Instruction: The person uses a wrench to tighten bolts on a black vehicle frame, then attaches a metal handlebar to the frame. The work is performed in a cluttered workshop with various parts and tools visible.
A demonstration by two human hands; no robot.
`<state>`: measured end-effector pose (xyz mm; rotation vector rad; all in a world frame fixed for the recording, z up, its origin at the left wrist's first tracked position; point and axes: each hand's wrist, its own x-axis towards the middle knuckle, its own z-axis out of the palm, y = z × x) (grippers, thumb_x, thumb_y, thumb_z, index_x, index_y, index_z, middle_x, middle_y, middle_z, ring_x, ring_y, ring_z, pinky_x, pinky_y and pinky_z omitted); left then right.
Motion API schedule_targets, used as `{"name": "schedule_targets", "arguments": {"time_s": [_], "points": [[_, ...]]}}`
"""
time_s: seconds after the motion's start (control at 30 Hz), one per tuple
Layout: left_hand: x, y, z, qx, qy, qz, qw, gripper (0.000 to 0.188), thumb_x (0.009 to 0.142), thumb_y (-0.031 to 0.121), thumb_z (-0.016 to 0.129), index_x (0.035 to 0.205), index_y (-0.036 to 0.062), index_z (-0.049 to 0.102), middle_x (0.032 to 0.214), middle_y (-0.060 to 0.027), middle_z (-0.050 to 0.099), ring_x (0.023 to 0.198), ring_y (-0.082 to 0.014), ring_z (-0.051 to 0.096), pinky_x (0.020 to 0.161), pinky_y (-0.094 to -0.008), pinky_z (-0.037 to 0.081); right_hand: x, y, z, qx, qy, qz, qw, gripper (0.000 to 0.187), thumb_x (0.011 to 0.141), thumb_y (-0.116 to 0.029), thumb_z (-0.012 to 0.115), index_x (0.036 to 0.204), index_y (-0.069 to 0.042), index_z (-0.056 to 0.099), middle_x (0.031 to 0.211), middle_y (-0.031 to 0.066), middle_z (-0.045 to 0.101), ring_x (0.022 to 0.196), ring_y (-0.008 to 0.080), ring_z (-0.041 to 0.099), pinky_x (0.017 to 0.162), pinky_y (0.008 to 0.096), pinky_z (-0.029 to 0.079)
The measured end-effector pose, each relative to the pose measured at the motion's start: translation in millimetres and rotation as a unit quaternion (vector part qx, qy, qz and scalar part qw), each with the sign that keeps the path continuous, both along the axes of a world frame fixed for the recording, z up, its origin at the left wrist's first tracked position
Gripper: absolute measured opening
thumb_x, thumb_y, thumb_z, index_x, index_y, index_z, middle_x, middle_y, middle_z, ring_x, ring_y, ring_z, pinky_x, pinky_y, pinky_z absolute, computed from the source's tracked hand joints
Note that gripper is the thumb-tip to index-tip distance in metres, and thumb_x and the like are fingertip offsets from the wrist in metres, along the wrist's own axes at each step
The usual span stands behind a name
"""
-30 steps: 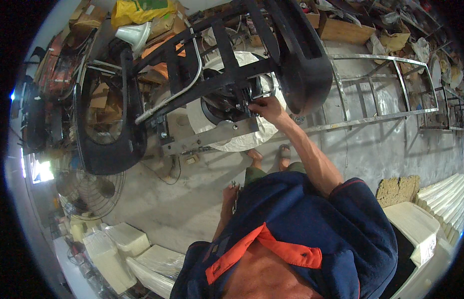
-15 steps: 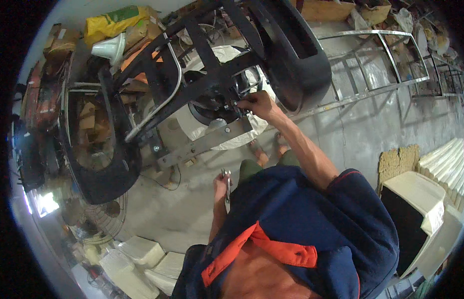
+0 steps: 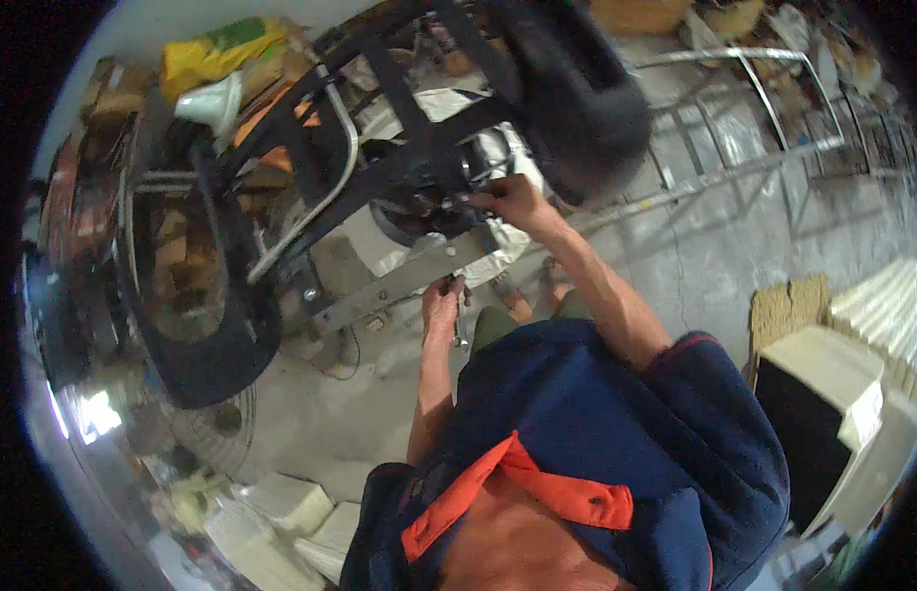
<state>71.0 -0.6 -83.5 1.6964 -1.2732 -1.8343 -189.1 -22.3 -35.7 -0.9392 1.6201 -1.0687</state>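
A black chair frame (image 3: 416, 108) with slats and thick black armrests (image 3: 583, 118) lies across a dark round base, with white sheeting (image 3: 384, 258) below it. My right hand (image 3: 517, 205) is at the frame's middle, fingers pinched beside small metal fittings; what they hold, if anything, is hidden. Just below the flat metal bar (image 3: 379, 289) with bolts along it, my left hand (image 3: 442, 307) is closed round a silver wrench (image 3: 462, 333), which hangs down from the fingers.
A metal ladder-like frame (image 3: 714, 180) lies at the far right. Cream foam blocks (image 3: 286, 504) are at the lower left, near a wire fan guard (image 3: 222, 424). More foam pieces (image 3: 823, 364) stand at the right. A yellow sack (image 3: 222, 51) and cartons (image 3: 123, 87) crowd the far left.
My left hand has risen from near my body to the metal bar, bringing the wrench along. My right hand stays at the fittings, with its fingers shifted slightly.
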Motion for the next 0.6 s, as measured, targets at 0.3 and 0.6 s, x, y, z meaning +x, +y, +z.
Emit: {"name": "schedule_targets", "arguments": {"time_s": [0.3,0.6], "points": [[-37,10,37,-0.003,0.077,0.025,0.997,0.016,0.094,0.020,0.066,0.102,0.0068,0.061,0.076,-0.0019,0.062,0.062,-0.0094,0.057,0.047,-0.0220,0.034,-2,14,-20,-0.139,-0.203,-0.100,0.964,0.025,0.081,-0.024,0.082,0.088,-0.003,0.069,0.076,0.0032,0.068,0.062,0.0128,0.060,0.055,0.0275,0.049],[-64,11,54,-0.011,0.092,0.061,0.994,0.021,0.095,0.020,0.066,0.107,0.0037,0.060,0.078,-0.0055,0.063,0.063,-0.0123,0.059,0.043,-0.0215,0.033,-20,25,-6,-0.198,0.012,0.012,0.980,0.037,0.081,-0.016,0.073,0.113,0.002,0.066,0.108,0.0181,0.071,0.096,0.0244,0.064,0.082,0.0385,0.052]]}}
